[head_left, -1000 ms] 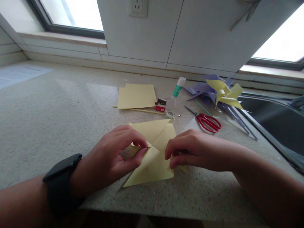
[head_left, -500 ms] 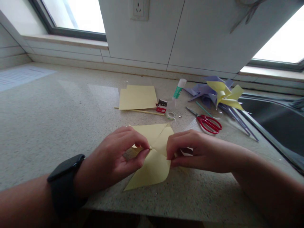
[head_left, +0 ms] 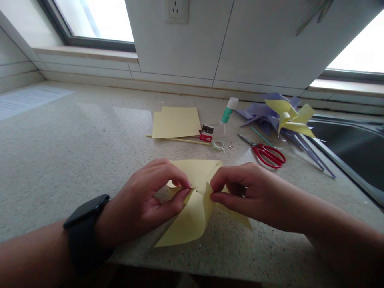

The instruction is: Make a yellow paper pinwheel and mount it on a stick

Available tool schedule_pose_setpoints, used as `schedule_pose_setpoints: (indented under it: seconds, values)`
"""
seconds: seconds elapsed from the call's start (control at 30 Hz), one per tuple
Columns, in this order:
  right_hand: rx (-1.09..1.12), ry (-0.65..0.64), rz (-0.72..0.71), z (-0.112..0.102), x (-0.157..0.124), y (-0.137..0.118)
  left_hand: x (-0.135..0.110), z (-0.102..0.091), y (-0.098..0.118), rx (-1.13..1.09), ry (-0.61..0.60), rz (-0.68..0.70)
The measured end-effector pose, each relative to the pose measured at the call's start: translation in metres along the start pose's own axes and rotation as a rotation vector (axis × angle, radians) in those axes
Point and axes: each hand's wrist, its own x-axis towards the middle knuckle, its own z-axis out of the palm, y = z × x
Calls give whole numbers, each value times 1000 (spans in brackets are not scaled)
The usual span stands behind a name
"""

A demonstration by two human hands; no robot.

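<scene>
A yellow paper pinwheel (head_left: 187, 224), partly folded, is between my hands just above the counter. Thumb and fingers of my left hand (head_left: 162, 190) pinch paper near its centre, where a small dark dot shows. My right hand (head_left: 240, 186) pinches a curled corner of the same paper, bent up and inward towards the middle. One flap points to the lower left, another juts out under my right hand. My fingertips hide part of the folds at the centre.
Beyond the pinwheel lie yellow sheets (head_left: 177, 122), a thin stick (head_left: 189, 141), a small red-and-black box (head_left: 207, 133), a tape roll (head_left: 219, 145), a glue stick (head_left: 229, 110) and red scissors (head_left: 270, 155). Finished pinwheels (head_left: 289, 117) rest beside the sink (head_left: 351, 148). A printed sheet (head_left: 33, 100) is far left.
My right hand has curled its paper corner upward and towards the centre, uncovering the flap beneath. My left hand keeps its pinch. The view has shifted slightly.
</scene>
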Motion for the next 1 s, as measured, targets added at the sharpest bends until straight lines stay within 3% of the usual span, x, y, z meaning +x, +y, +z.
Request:
schedule_pose_setpoints:
  seconds: [0.2,0.33,0.5,1.0]
  values:
    - [-45,156,31,10,0,-5,1,-1,1,-15,32,105]
    - [-157,255,-70,15,1,-11,2,-2,-1,0,28,251]
    - [-295,357,-229,19,0,-15,2,-2,0,-4,11,279]
    - [-360,342,-329,21,-1,-16,4,-2,-1,8,-15,264]
